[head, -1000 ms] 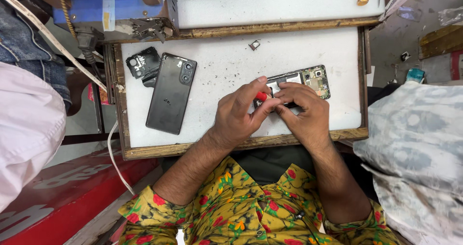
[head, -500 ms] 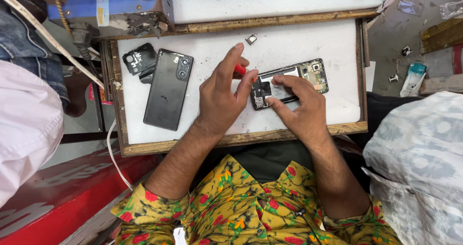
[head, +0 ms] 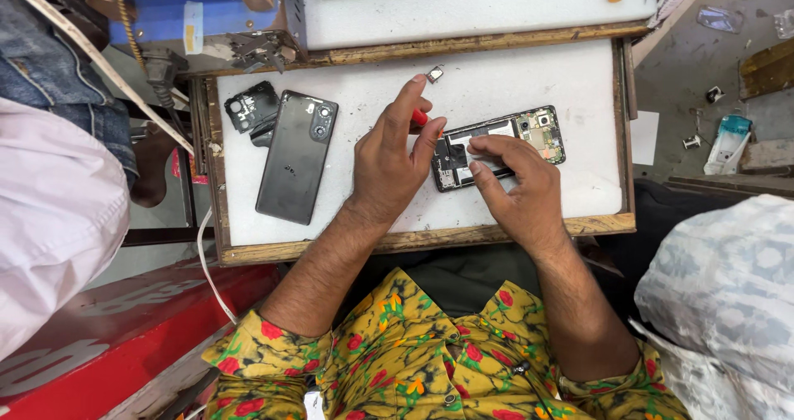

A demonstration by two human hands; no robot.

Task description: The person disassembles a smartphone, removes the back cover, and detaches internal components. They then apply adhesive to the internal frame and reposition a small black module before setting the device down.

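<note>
Left hand (head: 389, 159) pinches a red-handled tool (head: 420, 117); most of the tool is hidden behind the fingers, tip not visible. Right hand (head: 517, 190) presses down flat on the opened phone (head: 496, 145), fingers covering its middle. Phone lies on the white mat (head: 372, 213), right of centre. Grey back cover (head: 296, 156) and black camera frame (head: 251, 107) lie well left. Small part (head: 434, 74) near the top edge, too small to identify.
</note>
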